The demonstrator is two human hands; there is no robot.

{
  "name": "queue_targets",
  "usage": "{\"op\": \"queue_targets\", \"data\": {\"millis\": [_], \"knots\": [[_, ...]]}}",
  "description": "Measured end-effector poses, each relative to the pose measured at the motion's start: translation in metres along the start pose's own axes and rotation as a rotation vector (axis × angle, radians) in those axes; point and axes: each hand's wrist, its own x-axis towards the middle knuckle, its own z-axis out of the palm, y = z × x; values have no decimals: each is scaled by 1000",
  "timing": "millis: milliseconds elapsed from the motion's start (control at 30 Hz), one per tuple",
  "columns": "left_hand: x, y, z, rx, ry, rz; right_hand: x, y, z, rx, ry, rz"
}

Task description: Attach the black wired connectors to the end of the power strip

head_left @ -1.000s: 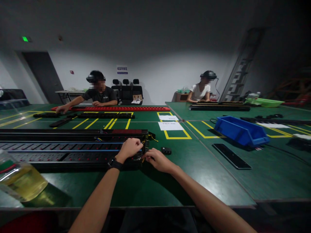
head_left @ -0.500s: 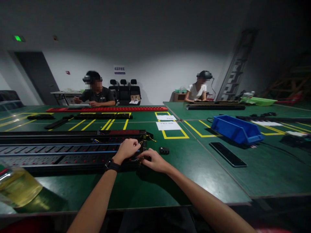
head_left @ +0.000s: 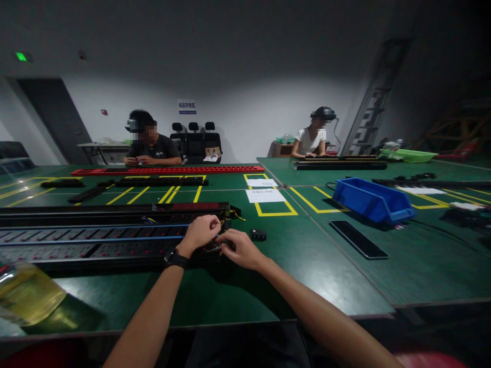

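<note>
Long black power strips (head_left: 126,251) with rows of sockets and red dots lie side by side on the green table, blue edging along them. At their right end, my left hand (head_left: 202,232) rests with curled fingers over the strip and its wires. My right hand (head_left: 241,249) meets it there, thumb and fingers pinched at thin wires (head_left: 212,248) by the strip's end. What exactly each hand's fingertips grip is too small to make out. Just right of the hands sits a small black block (head_left: 258,234). Yellow wires (head_left: 238,216) stick out behind the strip end.
A bottle of yellow liquid (head_left: 30,296) stands front left. To the right lie a phone (head_left: 358,239) and a blue bin (head_left: 373,202). Paper sheets (head_left: 265,196) and a red rail (head_left: 169,170) lie farther back. Two people sit across the table.
My right hand has shifted slightly up and left, closer to my left hand at the strip's end. The person at the far left has brought both hands together.
</note>
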Motion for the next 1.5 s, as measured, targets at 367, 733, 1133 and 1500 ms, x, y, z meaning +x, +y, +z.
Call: {"op": "queue_targets", "data": {"millis": [367, 733, 1133, 1500], "knots": [[0, 8, 0, 217, -114, -5, -20, 91, -104, -656, 84, 726], [-1, 10, -1, 246, -125, -1, -24, 83, -96, -796, 47, 840], [-1, 8, 0, 232, -115, -22, 4, 11, -16, -515, -164, 42], [1, 4, 1, 195, -94, -15, 0, 33, -26, -502, 18, 173]]}}
